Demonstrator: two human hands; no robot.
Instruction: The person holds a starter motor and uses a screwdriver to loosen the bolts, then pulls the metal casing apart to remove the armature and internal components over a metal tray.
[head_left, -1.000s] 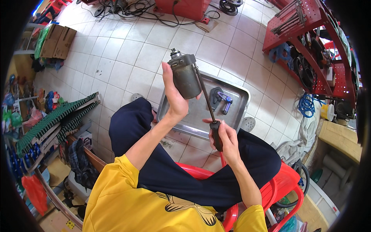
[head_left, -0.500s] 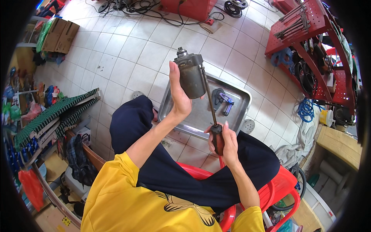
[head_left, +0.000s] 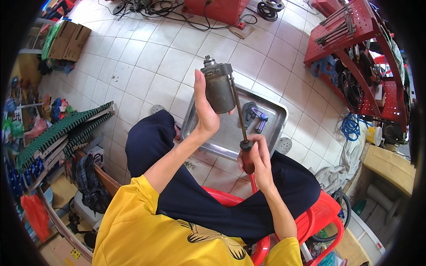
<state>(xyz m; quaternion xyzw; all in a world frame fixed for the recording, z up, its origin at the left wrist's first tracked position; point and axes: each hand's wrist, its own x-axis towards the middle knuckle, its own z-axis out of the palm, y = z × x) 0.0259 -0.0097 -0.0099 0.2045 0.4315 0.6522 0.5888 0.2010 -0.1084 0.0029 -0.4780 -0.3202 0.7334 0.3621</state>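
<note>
The left hand (head_left: 205,111) is wrapped around a dark grey cylindrical motor (head_left: 218,87), thumb along its left side and the other fingers curled behind and round to the right, so the grip is closed on the housing. The motor is held upright in the air, shaft end pointing far, above the metal tray (head_left: 276,116) and not touching it.

The right hand (head_left: 258,156) is closed in a fist around the dark red handle of a long screwdriver (head_left: 240,119). Its thin shaft runs up and slightly left from the handle, lying along the right side of the motor, with the tip at the motor's upper flange. The two hands are near each other, the right one nearer and lower.

On the tray floor, just right of the shaft, lie a dark bracket and a small blue part (head_left: 258,119); the rest of the tray is bare metal with a raised rim all round. The tray sits on a white tiled floor (head_left: 146,57), which is open on the far left side. Two round floor drains (head_left: 284,145) flank the tray. The person's knees in dark trousers (head_left: 146,142) close in the near edge, above a red plastic stool (head_left: 319,217). A red metal rack (head_left: 350,48) stands far right, green belting (head_left: 62,128) lies left.
</note>
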